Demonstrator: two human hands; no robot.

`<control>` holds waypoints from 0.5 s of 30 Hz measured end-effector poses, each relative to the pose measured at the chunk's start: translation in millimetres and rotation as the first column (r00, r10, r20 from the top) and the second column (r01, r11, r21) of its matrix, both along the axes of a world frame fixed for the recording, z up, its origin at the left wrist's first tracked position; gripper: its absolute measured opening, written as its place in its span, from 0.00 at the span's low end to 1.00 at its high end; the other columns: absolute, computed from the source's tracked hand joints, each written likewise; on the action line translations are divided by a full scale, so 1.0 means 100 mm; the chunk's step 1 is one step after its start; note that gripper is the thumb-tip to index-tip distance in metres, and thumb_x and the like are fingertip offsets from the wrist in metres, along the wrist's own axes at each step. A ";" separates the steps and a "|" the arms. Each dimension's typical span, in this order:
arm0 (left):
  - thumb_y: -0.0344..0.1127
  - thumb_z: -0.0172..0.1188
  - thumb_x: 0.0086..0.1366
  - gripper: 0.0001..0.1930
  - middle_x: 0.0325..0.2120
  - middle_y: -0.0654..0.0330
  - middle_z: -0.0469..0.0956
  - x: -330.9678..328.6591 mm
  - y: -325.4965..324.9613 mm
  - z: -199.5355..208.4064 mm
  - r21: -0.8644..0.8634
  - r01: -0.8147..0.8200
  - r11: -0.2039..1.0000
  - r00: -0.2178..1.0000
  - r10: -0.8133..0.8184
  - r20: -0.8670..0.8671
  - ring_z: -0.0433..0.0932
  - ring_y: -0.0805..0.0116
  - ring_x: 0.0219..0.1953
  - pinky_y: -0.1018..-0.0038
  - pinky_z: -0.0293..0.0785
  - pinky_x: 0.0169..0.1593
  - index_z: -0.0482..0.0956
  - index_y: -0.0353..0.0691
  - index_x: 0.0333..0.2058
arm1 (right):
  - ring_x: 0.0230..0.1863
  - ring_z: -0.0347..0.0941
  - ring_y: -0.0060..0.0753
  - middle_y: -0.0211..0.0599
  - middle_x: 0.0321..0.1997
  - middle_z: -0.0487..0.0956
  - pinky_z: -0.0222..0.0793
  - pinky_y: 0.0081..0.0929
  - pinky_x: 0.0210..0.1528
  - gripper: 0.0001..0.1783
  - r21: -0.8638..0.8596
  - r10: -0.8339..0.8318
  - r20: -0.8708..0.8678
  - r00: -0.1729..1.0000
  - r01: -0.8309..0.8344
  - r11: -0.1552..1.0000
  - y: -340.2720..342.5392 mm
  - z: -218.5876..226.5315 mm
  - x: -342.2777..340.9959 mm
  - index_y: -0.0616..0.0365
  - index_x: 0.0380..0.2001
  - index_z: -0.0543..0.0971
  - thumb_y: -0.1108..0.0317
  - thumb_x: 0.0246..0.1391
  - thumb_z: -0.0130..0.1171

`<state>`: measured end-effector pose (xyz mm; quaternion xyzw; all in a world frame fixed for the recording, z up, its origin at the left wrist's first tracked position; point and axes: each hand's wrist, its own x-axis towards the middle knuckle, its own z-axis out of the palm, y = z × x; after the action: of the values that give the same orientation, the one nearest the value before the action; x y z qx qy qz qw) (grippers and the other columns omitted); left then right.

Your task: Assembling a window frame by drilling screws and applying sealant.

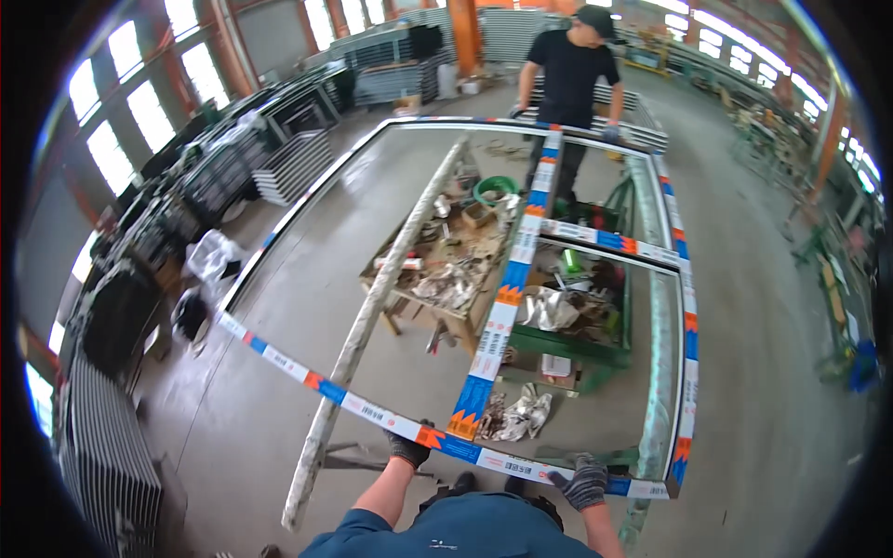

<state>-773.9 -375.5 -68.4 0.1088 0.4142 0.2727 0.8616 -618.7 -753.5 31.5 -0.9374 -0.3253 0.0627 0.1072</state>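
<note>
A large window frame [507,316], wrapped in blue, white and orange protective tape, spans the view over two long supports. One upright bar and a shorter crossbar [609,243] divide it. My left hand [408,449], in a dark glove, is closed round the near edge left of the upright bar. Further right, my right hand [584,481], in a grey striped glove, grips the same edge close to the near right corner; its fingertips are partly hidden. Across from me a co-worker [575,79] in a black T-shirt has both gloved hands at the far edge.
Under the frame lie a whitish support beam [372,307], a greenish one [658,344], a cluttered wooden table [465,321] and a green cart [595,353] with rags. Stacked metal frames [112,474] line the left side. Orange columns [464,37] stand behind.
</note>
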 end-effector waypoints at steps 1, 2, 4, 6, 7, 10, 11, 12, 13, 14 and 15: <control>0.78 0.39 0.54 0.34 0.34 0.61 0.72 -0.25 0.17 0.03 -0.081 0.121 0.989 0.964 -0.097 0.246 0.71 0.60 0.40 0.57 0.68 0.48 0.68 0.52 0.37 | 0.40 0.75 0.50 0.46 0.37 0.79 0.67 0.44 0.46 0.32 0.148 -0.101 -0.030 0.994 0.104 0.984 0.09 -0.08 0.02 0.55 0.33 0.79 0.35 0.40 0.61; 0.75 0.42 0.57 0.32 0.29 0.61 0.73 -0.36 0.24 0.10 -0.140 0.121 0.983 0.984 -0.100 0.150 0.72 0.62 0.39 0.57 0.69 0.46 0.70 0.51 0.36 | 0.39 0.75 0.52 0.48 0.34 0.79 0.68 0.45 0.45 0.29 0.272 -0.208 -0.083 0.975 0.223 0.936 0.12 -0.14 0.05 0.57 0.32 0.79 0.40 0.44 0.60; 0.69 0.45 0.61 0.27 0.24 0.60 0.74 -0.82 0.34 0.38 -0.223 0.562 0.797 0.696 -0.601 -0.394 0.75 0.61 0.34 0.56 0.72 0.40 0.72 0.49 0.33 | 0.37 0.74 0.55 0.50 0.30 0.78 0.69 0.46 0.43 0.22 0.277 -0.263 -0.062 0.963 0.270 0.922 0.22 -0.13 0.09 0.59 0.30 0.78 0.48 0.50 0.59; 0.56 0.55 0.63 0.20 0.23 0.57 0.77 -0.92 0.48 0.83 -0.172 0.811 0.560 0.412 -0.754 -0.512 0.77 0.65 0.22 0.69 0.75 0.29 0.76 0.41 0.33 | 0.36 0.74 0.55 0.49 0.29 0.78 0.68 0.47 0.42 0.20 0.210 -0.435 -0.037 0.900 0.433 0.877 0.33 0.01 0.13 0.59 0.28 0.78 0.50 0.50 0.58; 0.53 0.55 0.64 0.19 0.22 0.58 0.77 -0.73 0.54 1.23 -0.097 0.888 0.450 0.332 -0.773 -0.541 0.77 0.67 0.21 0.71 0.75 0.28 0.76 0.40 0.34 | 0.36 0.74 0.55 0.49 0.29 0.78 0.68 0.47 0.42 0.20 0.199 -0.447 -0.045 0.894 0.446 0.873 0.31 0.04 0.16 0.59 0.28 0.78 0.50 0.50 0.58; 0.47 0.54 0.65 0.17 0.22 0.58 0.78 -0.33 1.07 1.73 0.192 0.946 0.262 0.323 -0.698 -0.639 0.78 0.69 0.22 0.72 0.74 0.26 0.77 0.38 0.36 | 0.34 0.76 0.50 0.47 0.34 0.80 0.71 0.44 0.40 0.21 0.058 -0.387 -0.071 0.919 0.391 0.919 0.42 0.18 0.15 0.55 0.29 0.79 0.47 0.51 0.56; 0.46 0.55 0.64 0.16 0.22 0.58 0.78 -0.01 1.24 1.76 0.233 0.932 0.278 0.361 -0.646 -0.673 0.77 0.69 0.22 0.72 0.74 0.26 0.77 0.38 0.36 | 0.33 0.76 0.50 0.47 0.32 0.80 0.70 0.45 0.39 0.20 0.079 -0.397 -0.063 0.916 0.401 0.913 0.39 0.14 0.15 0.55 0.29 0.79 0.48 0.52 0.56; 0.45 0.55 0.64 0.15 0.22 0.58 0.78 0.37 1.38 1.73 0.275 0.917 0.290 0.398 -0.596 -0.698 0.77 0.70 0.21 0.72 0.74 0.25 0.77 0.38 0.36 | 0.33 0.75 0.50 0.47 0.31 0.79 0.70 0.45 0.38 0.19 0.096 -0.410 -0.051 0.911 0.413 0.906 0.37 0.08 0.16 0.55 0.29 0.79 0.49 0.52 0.56; 0.44 0.55 0.63 0.15 0.23 0.58 0.78 0.74 1.58 1.60 0.237 0.918 0.318 0.382 -0.550 -0.743 0.77 0.69 0.21 0.72 0.74 0.25 0.77 0.38 0.37 | 0.32 0.75 0.51 0.47 0.29 0.79 0.70 0.45 0.38 0.18 0.094 -0.423 -0.020 0.906 0.423 0.901 0.38 0.05 0.14 0.55 0.28 0.79 0.50 0.50 0.57; 0.44 0.54 0.62 0.14 0.23 0.58 0.78 1.08 1.76 1.32 0.200 0.918 0.342 0.360 -0.511 -0.781 0.77 0.69 0.22 0.72 0.74 0.25 0.77 0.38 0.38 | 0.32 0.75 0.51 0.47 0.29 0.79 0.70 0.45 0.38 0.18 0.075 -0.429 -0.009 0.903 0.428 0.901 0.38 0.07 0.12 0.55 0.28 0.79 0.50 0.50 0.57; 0.41 0.53 0.62 0.14 0.24 0.57 0.79 1.40 1.88 0.93 0.198 0.890 0.411 0.390 -0.459 -0.798 0.78 0.67 0.22 0.72 0.74 0.25 0.77 0.37 0.38 | 0.31 0.75 0.50 0.46 0.28 0.79 0.70 0.44 0.37 0.16 0.104 -0.485 0.022 0.874 0.480 0.871 0.41 0.12 0.11 0.55 0.26 0.79 0.52 0.49 0.58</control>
<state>-634.1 -187.6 24.9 0.6326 0.4736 -0.0714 0.6087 -607.5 -712.0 43.9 -0.9839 -0.0863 -0.0038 0.1566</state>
